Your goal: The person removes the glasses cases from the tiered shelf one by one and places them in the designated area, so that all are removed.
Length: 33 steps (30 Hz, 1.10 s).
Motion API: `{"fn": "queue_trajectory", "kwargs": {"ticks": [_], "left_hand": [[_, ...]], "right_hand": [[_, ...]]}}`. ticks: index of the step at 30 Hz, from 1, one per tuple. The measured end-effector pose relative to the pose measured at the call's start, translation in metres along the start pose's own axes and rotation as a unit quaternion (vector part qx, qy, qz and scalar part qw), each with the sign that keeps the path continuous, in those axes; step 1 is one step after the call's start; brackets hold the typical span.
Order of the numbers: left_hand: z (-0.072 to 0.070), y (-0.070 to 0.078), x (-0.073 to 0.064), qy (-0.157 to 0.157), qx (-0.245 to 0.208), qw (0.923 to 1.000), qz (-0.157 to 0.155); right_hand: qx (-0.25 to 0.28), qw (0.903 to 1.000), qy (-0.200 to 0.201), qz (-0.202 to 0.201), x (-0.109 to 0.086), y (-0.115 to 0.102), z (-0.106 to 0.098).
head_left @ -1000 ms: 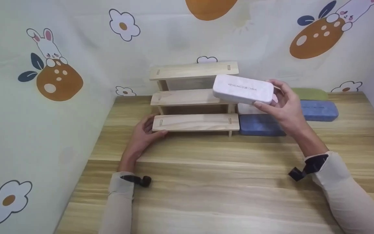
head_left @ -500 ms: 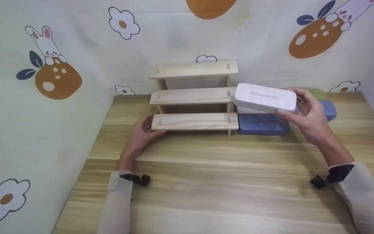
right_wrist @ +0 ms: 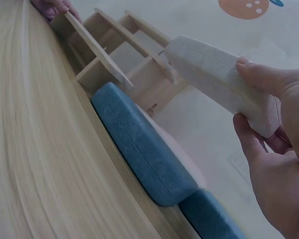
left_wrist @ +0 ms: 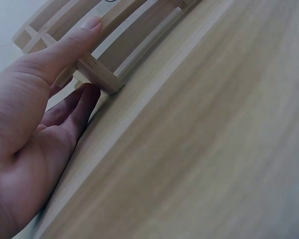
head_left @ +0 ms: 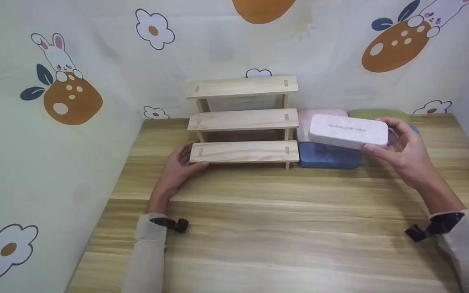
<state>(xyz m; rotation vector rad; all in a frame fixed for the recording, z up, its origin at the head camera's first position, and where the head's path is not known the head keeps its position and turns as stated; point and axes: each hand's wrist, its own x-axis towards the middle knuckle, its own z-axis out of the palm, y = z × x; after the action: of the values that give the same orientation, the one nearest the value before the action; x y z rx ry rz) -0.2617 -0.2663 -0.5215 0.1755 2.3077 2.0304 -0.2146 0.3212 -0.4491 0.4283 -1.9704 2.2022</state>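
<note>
My right hand [head_left: 409, 156] grips a white glasses case [head_left: 348, 132] by its right end, thumb at the front and fingers behind. Small print runs across its top, and it hangs in the air above the other cases. In the right wrist view the white case [right_wrist: 214, 74] is tilted. My left hand [head_left: 179, 167] holds the left end of the lowest step of a three-step wooden rack [head_left: 244, 152]. The left wrist view shows its thumb on the step's front edge and its fingers by the rack's leg [left_wrist: 99, 74].
Right of the rack lie a blue case [head_left: 330, 156], a pink case [head_left: 320, 114] and a green case [head_left: 381, 115]. Another blue case [right_wrist: 209, 214] is mostly hidden behind my right hand in the head view. A patterned cloth wall [head_left: 218, 49] stands behind the wooden table [head_left: 259, 228].
My right hand has carried the white case rightward and lower, away from the rack, uncovering the middle step and the pink case. The left hand keeps its place on the rack.
</note>
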Motion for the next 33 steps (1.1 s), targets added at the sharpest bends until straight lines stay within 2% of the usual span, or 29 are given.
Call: {"fn": "queue_trajectory", "kwargs": {"ticks": [8,17,21,25,29,33], "left_hand": [[0.001,0.0,0.001,-0.004,0.0,1.0,0.003],[0.001,0.002,-0.001,0.001,0.007,1.0,0.002],[0.001,0.001,0.0,-0.004,-0.002,1.0,0.002],[0.002,0.0,0.001,-0.006,-0.007,1.0,0.004],[0.002,0.0,0.001,-0.004,-0.01,0.9999,0.007],[0.002,0.001,0.0,-0.004,-0.012,0.9999,0.009]], "right_hand": [[-0.025,0.9994,0.007,0.025,-0.008,0.001,-0.026],[-0.077,0.9936,0.026,0.078,-0.017,0.009,-0.056],[-0.038,0.9961,0.027,0.075,-0.022,0.012,-0.067],[0.027,0.9967,0.03,0.07,-0.029,0.013,-0.08],[0.104,0.9907,0.042,0.078,-0.037,0.013,-0.094],[0.136,0.986,0.053,0.08,-0.042,0.013,-0.106]]}}
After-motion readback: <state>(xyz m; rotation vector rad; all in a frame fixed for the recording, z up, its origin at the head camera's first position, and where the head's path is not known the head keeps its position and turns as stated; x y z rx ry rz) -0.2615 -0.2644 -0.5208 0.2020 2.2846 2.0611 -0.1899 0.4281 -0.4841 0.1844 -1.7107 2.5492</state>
